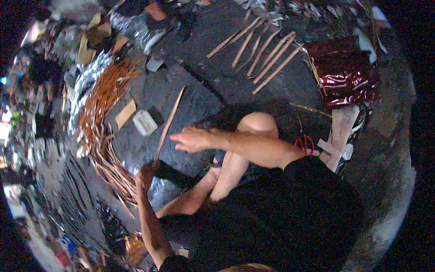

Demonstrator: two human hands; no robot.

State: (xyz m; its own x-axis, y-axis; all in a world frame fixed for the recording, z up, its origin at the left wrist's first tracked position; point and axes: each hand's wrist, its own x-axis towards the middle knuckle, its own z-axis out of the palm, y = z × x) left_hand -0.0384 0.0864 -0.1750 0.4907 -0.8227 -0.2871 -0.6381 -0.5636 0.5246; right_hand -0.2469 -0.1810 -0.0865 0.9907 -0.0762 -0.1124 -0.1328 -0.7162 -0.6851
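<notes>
On a dark floor [190, 54], a person in a black shirt [281, 204] sits with bare legs [233, 170] folded, the left hand [144, 177] clasped around the lower end of a thin brown stick [169, 120]. From that fist the stick slants up and away, its far tip clear of both hands. The right hand [192, 138] is stretched out just to the stick's right, fingers apart and gripping nothing that shows; whether a fingertip grazes the wood cannot be told. The step in hand appears to be the handling of this single stick, and the next move would seem to call for the right fingers to meet its shaft while the left holds firm. Just beside the left hand lies a bundle of long brown strands [110, 161]; left of the stick sit a white plastic tray [146, 131] and a tan block [125, 114]. Well apart, at upper right, a row of sticks [277, 69] lies near a glossy dark red sheet [344, 75].
</notes>
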